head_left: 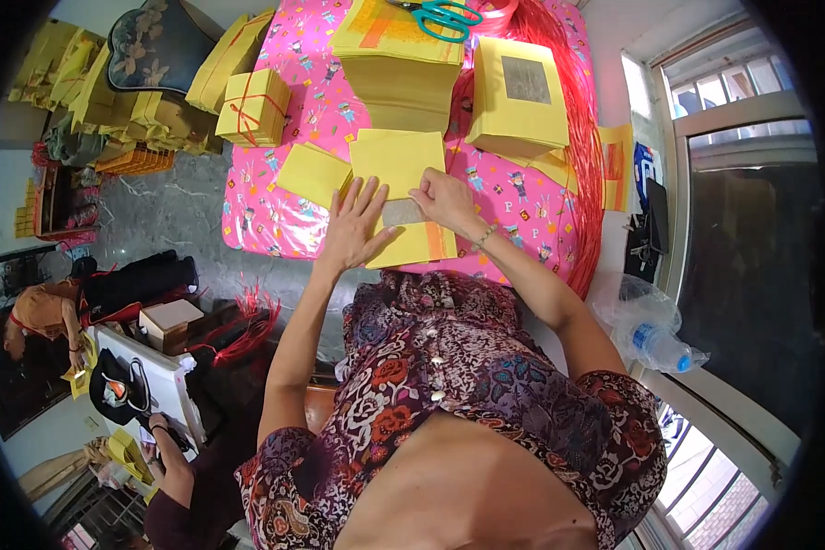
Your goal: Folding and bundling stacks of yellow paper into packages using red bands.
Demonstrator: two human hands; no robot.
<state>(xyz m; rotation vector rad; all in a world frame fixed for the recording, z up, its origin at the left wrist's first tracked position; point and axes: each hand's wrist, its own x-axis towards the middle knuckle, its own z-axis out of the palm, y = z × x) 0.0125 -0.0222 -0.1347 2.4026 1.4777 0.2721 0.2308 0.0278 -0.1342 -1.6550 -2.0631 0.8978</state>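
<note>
in the head view, the yellow paper [399,154] lies flat on the pink-covered tabletop [270,209], at the middle of its near edge. the left hand [349,231] rests on it, fingers spread and grasping nothing; the right hand [445,200] has its fingers curled in at the paper's grey panel [400,213], and i cannot tell whether they pinch or only press. it looks light, thin and bendy, easily creased and apt to slide, so best taken by an edge or corner while the other palm steadies it. counted: one low pile [312,176] toward the left edge, two string-tied bundles [251,108] near the far left corner, one tall stack [401,87] toward the far edge, one pair of scissors [422,13] on it, one panelled block [518,110] toward the right edge; the red strands [585,197] there are too many to count
</note>
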